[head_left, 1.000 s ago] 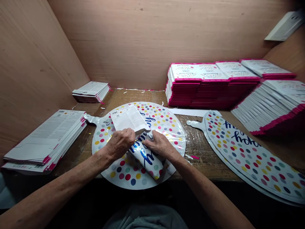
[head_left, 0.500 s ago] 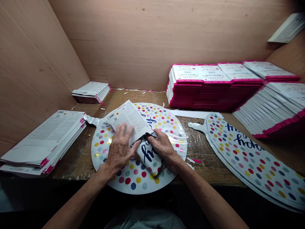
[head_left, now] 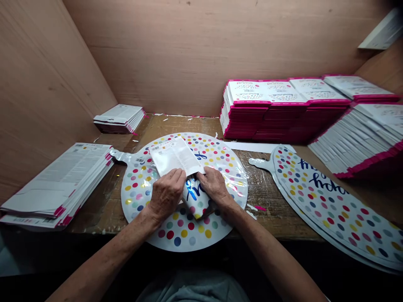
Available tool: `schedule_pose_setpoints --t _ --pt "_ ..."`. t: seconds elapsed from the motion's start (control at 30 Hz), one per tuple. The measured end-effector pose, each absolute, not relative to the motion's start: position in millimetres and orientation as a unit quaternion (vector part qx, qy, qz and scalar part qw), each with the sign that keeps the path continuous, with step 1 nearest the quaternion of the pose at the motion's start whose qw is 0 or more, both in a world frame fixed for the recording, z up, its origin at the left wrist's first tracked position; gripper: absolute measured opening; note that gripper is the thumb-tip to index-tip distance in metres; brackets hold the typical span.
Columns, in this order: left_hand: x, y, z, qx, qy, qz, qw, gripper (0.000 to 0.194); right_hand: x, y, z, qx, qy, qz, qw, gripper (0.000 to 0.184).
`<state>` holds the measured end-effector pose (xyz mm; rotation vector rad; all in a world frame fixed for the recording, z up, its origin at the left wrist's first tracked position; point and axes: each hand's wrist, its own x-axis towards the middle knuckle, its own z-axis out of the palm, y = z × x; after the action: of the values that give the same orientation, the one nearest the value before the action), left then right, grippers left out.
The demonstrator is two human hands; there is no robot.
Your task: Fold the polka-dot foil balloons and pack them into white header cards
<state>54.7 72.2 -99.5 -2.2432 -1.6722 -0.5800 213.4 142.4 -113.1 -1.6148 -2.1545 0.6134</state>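
Observation:
A white printed envelope (head_left: 173, 155) lies tilted over a flat round foil balloon (head_left: 135, 197) with coloured dots. Out of the envelope's near edge sticks a folded foil balloon (head_left: 195, 195) with dark blue lettering. My left hand (head_left: 168, 191) is closed at the envelope's lower left edge, its fingertips gripping the paper. My right hand (head_left: 214, 184) pinches the folded balloon at the envelope's lower right corner. How far the folded balloon reaches inside is hidden by the paper.
Stacked printed envelopes (head_left: 63, 176) lie at left, with a smaller pile (head_left: 121, 115) behind. Pink-edged packs (head_left: 267, 113) fill the back right. More dotted balloons (head_left: 333, 209) overhang the table edge at right. Wooden panels (head_left: 163, 54) enclose the back and left.
My left hand, blurred over the envelope before, has come down to its lower edge and closed there. The envelope has turned a little and shifted right; the folded balloon protrudes less.

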Motion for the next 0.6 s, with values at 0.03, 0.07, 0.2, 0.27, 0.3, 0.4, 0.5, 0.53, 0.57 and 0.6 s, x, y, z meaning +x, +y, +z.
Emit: schedule_pose_setpoints --t 0.03,0.07,0.2,0.27,0.3,0.4,0.5,0.53,0.57,0.6 --pt "56.1 68.6 -101.6 -0.753 -0.593 -0.253 0.132 0.026 212.8 143.9 -114.2 -0.572 -0.76 0.223 0.212 0.026" --pt "57.7 65.0 -104.5 -0.714 -0.616 -0.312 0.116 0.033 212.6 146.0 -115.4 -0.565 -0.753 0.238 0.239 0.026" --pt "65.5 58.8 -117.9 -0.503 -0.691 -0.509 -0.105 0.079 214.3 153.1 -115.9 -0.509 -0.728 0.335 0.313 0.03" --pt "68.0 62.1 -122.6 -0.417 -0.672 -0.564 -0.237 0.062 217.7 146.5 -111.9 -0.481 -0.74 0.348 0.315 0.03" --pt "68.5 64.2 -123.7 -0.382 -0.664 -0.583 -0.27 0.053 220.3 138.6 -109.7 -0.461 -0.758 0.328 0.324 0.035" --pt "69.9 66.1 -120.0 -0.332 -0.679 -0.6 -0.263 0.044 231.3 101.0 -108.0 -0.361 -0.839 0.18 0.365 0.077" --pt "76.4 55.3 -108.7 -0.348 -0.669 -0.59 -0.289 0.048 241.6 65.0 -117.5 -0.277 -0.886 0.021 0.371 0.063" --pt "79.3 50.1 -104.5 -0.347 -0.647 -0.597 -0.324 0.052 243.9 58.1 -121.4 -0.262 -0.888 -0.011 0.377 0.052" --pt "82.0 45.1 -100.4 -0.336 -0.613 -0.611 -0.371 0.058 245.9 54.3 -124.6 -0.247 -0.887 -0.028 0.39 0.045" --pt "84.0 41.1 -96.8 -0.32 -0.569 -0.626 -0.426 0.065 247.8 53.3 -126.6 -0.227 -0.885 -0.029 0.406 0.042"
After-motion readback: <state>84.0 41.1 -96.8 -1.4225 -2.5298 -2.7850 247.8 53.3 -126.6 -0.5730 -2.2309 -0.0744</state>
